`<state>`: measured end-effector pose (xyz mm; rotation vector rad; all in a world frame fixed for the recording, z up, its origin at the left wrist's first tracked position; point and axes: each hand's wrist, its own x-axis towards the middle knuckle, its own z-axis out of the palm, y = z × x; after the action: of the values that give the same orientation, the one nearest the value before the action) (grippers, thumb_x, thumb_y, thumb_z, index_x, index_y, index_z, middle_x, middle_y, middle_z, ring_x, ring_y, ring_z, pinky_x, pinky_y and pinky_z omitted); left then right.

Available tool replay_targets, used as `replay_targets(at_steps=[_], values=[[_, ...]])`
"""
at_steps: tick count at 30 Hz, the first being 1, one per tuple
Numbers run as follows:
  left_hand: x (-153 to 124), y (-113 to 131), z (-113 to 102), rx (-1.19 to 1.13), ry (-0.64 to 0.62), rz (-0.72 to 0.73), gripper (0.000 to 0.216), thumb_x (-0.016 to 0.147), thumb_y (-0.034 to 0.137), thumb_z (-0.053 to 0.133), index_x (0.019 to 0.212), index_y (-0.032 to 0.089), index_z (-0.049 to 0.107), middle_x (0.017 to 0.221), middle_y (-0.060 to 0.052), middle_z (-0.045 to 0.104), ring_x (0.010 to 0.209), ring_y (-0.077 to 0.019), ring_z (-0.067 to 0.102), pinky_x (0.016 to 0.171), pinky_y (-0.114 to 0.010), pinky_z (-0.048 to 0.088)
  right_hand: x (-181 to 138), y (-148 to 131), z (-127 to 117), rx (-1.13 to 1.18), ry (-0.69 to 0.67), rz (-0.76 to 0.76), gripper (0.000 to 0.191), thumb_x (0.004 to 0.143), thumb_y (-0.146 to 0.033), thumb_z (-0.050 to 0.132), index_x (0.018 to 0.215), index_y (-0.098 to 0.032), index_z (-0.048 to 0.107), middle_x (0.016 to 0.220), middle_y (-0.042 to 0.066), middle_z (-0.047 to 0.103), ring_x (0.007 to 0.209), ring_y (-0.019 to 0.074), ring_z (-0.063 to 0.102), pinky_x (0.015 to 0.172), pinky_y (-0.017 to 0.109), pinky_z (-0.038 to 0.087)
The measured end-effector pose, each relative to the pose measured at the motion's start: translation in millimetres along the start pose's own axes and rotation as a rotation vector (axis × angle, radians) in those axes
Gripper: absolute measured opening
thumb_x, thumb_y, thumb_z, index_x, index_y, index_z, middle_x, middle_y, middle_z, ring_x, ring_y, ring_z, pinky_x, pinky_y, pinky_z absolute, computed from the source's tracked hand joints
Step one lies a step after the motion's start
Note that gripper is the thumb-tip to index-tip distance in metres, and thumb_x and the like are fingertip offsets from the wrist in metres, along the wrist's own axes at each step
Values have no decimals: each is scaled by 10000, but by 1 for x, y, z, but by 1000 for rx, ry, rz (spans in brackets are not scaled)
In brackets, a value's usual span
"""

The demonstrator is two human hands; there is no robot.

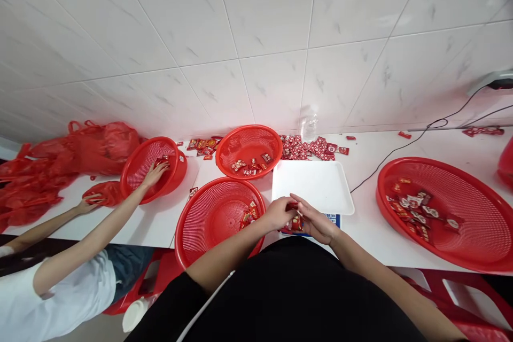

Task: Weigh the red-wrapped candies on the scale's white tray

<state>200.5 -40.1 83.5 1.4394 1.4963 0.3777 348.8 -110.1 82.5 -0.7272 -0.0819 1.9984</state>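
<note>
My left hand and my right hand meet at the near edge of a white scale tray. Both are closed around small red sweet packets held between them. A round red basket with a few packets in it sits just left of my left hand. Further right lies a wide red basket holding several packets.
A person in white on the left reaches into a tilted red basket and holds a red bag. Another red basket stands behind. Loose packets lie by the wall, red bags at far left, a black cable to the right.
</note>
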Motion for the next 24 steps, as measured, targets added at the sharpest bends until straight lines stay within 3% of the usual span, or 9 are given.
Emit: replay_targets(at_steps=[2, 3, 9, 15, 19, 24], values=[[-1, 7, 6, -49, -246, 228, 206, 727, 182, 700, 898, 288, 746, 923, 88, 742, 976, -240, 668, 877, -320, 499, -1, 0, 1, 31, 14, -14, 433, 856, -188, 661, 1254, -348, 600, 1208, 26, 715, 1037, 239, 716, 810, 437, 628], [-2, 8, 8, -70, -311, 282, 205, 743, 199, 688, 923, 286, 735, 944, 80, 739, 976, -242, 667, 882, -326, 495, -2, 0, 0, 31, 22, -36, 400, 865, -187, 652, 1237, -327, 610, 1183, 28, 726, 1025, 232, 720, 816, 418, 628], [-1, 3, 7, -180, -337, 72, 296, 736, 324, 711, 1000, 203, 657, 917, -32, 706, 874, -220, 672, 807, -328, 527, -4, 8, -13, -2, 49, -46, 336, 891, -241, 627, 1223, -287, 608, 1092, 43, 756, 1002, 253, 729, 805, 446, 629], [-12, -6, 3, -263, -513, 78, 301, 756, 281, 693, 1044, 193, 707, 1084, -62, 710, 1007, -222, 657, 909, -341, 514, -7, 15, -17, 20, 12, 74, 372, 877, -359, 633, 1246, -366, 587, 1131, 49, 745, 1047, 271, 713, 884, 498, 601], [-15, -5, 1, -306, -478, 38, 262, 771, 267, 695, 1027, 221, 723, 1083, -38, 723, 1025, -222, 664, 906, -338, 517, -7, 12, -16, -32, -39, 63, 309, 888, -409, 600, 1192, -351, 617, 1139, 55, 741, 1068, 279, 705, 944, 531, 565], [-14, -4, 2, -262, -439, -58, 275, 759, 206, 702, 1020, 290, 719, 967, 23, 735, 903, -221, 691, 737, -331, 528, -4, 13, -20, -25, -20, 61, 331, 881, -395, 604, 1199, -308, 616, 1143, 65, 742, 1076, 270, 702, 976, 510, 552]])
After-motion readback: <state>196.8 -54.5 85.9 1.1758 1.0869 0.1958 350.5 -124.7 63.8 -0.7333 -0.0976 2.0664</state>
